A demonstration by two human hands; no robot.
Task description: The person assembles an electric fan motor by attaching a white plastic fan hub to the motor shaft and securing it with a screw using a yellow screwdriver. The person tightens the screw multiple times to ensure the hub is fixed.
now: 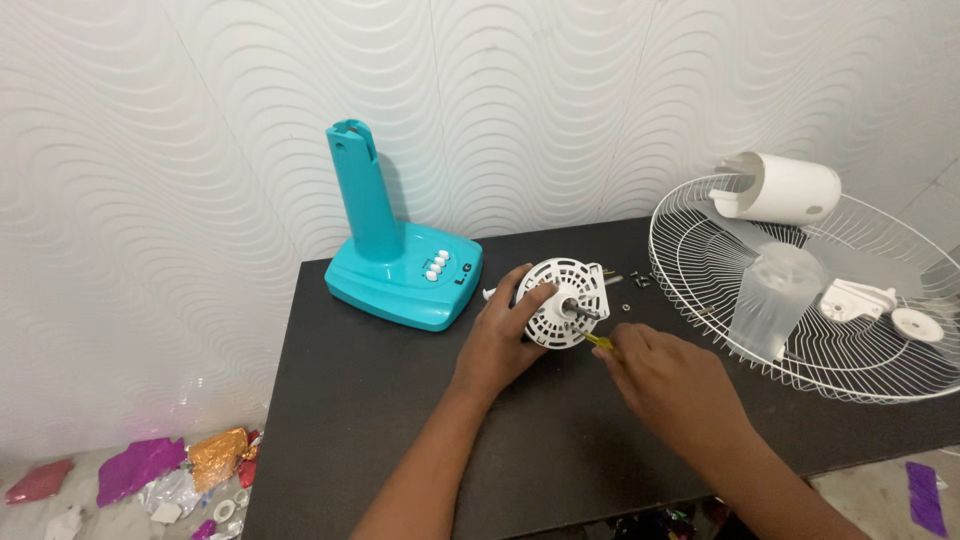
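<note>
Our right hand [672, 385] grips one yellow-handled screwdriver [602, 342]; our left hand [503, 335] clasps one round white motor housing [566, 302] on the dark bench [400, 420], tip beside its shaft. Beyond the left hand: one teal fan base [400, 265]. Right of the right hand: one wire guard [800, 285], one white cover [780, 188].

Dark label [462, 270] on turquoise fan base [405, 275], beside white buttons.
</note>
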